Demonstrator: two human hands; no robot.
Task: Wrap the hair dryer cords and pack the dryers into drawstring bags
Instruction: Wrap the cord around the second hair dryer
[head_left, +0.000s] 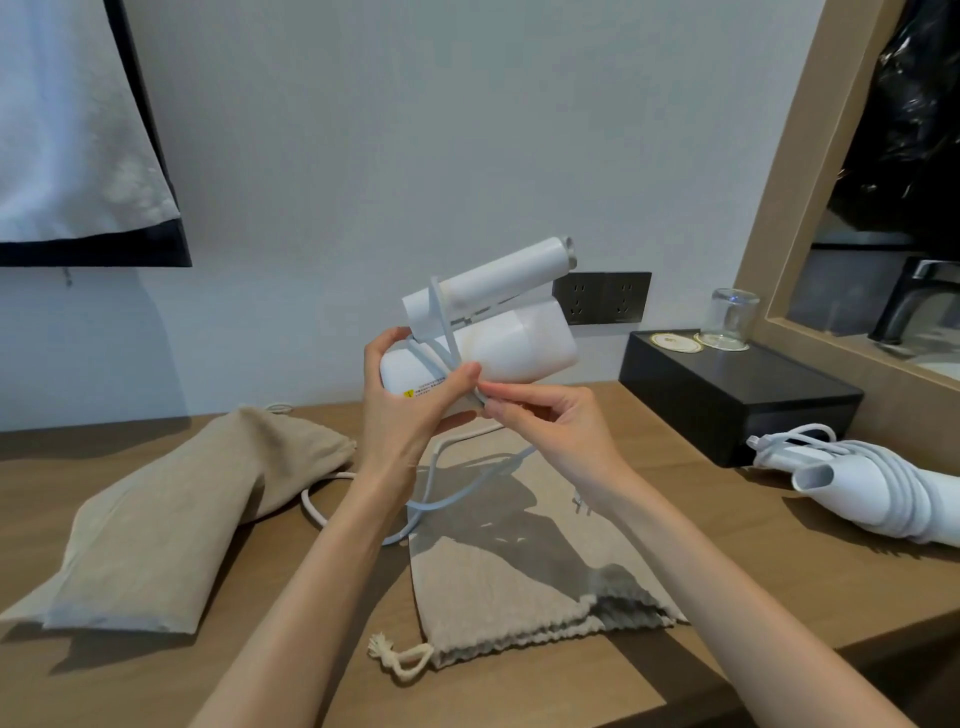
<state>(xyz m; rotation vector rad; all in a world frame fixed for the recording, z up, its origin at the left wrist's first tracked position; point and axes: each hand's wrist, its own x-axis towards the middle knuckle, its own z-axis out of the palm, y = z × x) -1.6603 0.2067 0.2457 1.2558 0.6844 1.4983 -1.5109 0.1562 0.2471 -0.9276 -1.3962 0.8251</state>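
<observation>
Nearest the viewer, a flat drawstring bag (519, 582) lies on the table (805, 561), its gathered mouth and knotted drawstring (397, 660) pointing toward the person. Above the bag, both hands hold the hair dryer (519, 348) clear of the table. Its handle (498, 275) is folded against the barrel, and the long axis runs from lower left to upper right.

The left hand (410, 400) closes its grip around the barrel's rear end, thumb on the near side. The right hand (550, 421) pinches the cord (442, 322) between thumb and fingertips, touching the left thumb tip, just below the barrel.

One turn of cord crosses the body near the fold, while the remaining slack hangs in a loop down to the bag. The right hand is therefore the nearer to the free cord, and the next turn would probably pass crosswise around the barrel.

To the left lies a bulging second bag (208, 509). At far right lies a second dryer (883, 493), already wrapped in its cord, beside a black box (737, 400).
</observation>
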